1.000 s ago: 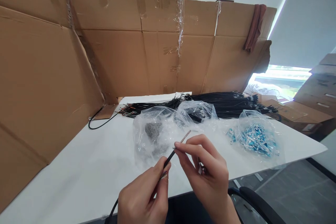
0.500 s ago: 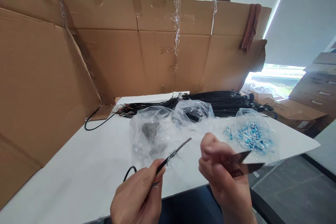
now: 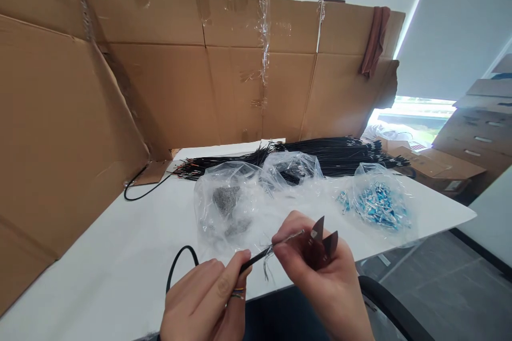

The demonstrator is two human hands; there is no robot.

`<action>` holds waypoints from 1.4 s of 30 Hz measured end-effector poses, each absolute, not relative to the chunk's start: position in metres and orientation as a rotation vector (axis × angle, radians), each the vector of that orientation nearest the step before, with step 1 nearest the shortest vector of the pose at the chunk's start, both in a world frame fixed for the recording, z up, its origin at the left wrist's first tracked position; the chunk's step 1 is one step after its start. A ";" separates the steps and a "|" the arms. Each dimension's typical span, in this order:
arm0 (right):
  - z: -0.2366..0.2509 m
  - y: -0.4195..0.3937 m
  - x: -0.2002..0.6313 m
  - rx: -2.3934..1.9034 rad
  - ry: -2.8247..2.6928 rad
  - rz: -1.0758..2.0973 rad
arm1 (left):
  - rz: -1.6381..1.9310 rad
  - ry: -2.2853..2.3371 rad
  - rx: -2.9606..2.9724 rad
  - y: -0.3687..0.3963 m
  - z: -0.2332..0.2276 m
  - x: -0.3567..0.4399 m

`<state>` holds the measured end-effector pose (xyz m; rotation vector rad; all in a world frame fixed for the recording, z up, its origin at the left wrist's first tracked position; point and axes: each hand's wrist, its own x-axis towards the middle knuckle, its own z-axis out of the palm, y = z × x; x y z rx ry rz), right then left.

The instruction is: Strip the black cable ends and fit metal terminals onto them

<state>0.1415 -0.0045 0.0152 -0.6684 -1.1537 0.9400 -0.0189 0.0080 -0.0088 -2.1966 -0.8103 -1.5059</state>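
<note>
My left hand [image 3: 210, 295] is closed round a black cable [image 3: 256, 259], whose stripped end points up and to the right. Short coloured wire ends [image 3: 238, 292] show between its fingers. Loose silvery shield strands [image 3: 267, 267] hang from the cable where the black jacket stops. My right hand [image 3: 316, 272] pinches the stripped part with thumb and forefinger. In that same palm lies a pair of scissors [image 3: 318, 230], its two blades apart and pointing up; the handles are hidden by the fingers.
Behind the hands stand a clear bag with grey contents [image 3: 226, 200], another clear bag [image 3: 294, 165] and a bag of blue terminals [image 3: 380, 205]. Bundles of black cables [image 3: 328, 154] lie along the back of the white table [image 3: 104, 261]. Cardboard walls [image 3: 168, 96] enclose the back and left.
My right hand has moved left onto the stripped cable end and now pinches it. The scissor blades have turned from pointing right to pointing up. Shield strands now hang lower.
</note>
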 end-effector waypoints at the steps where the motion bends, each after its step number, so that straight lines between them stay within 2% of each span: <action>1: 0.015 -0.004 0.141 -0.695 -1.147 0.934 | -1.488 -0.824 -2.204 0.008 -0.009 -0.019; 10: 0.015 0.006 0.135 -0.904 -1.122 0.988 | -1.513 -0.870 -2.148 0.009 -0.011 -0.019; 15: 0.007 0.021 0.140 -0.924 -0.989 1.025 | -1.534 -1.054 -2.295 0.017 -0.015 -0.014; 18: -0.005 0.028 0.147 -0.899 -0.868 1.058 | -1.712 -1.395 -2.380 0.016 -0.014 -0.010; 22: -0.009 0.024 0.147 -0.830 -0.881 1.056 | -2.071 -2.158 -2.504 0.008 -0.001 -0.005; 24: -0.005 0.018 0.144 -0.817 -0.936 1.019 | -2.218 -2.302 -2.598 0.006 0.006 -0.005; 28: 0.004 0.011 0.138 -0.813 -1.056 0.955 | -2.251 -2.308 -2.711 0.005 0.008 -0.006; 42: 0.006 0.011 0.145 -0.772 -1.230 1.037 | -2.269 -2.257 -3.387 0.011 0.003 -0.016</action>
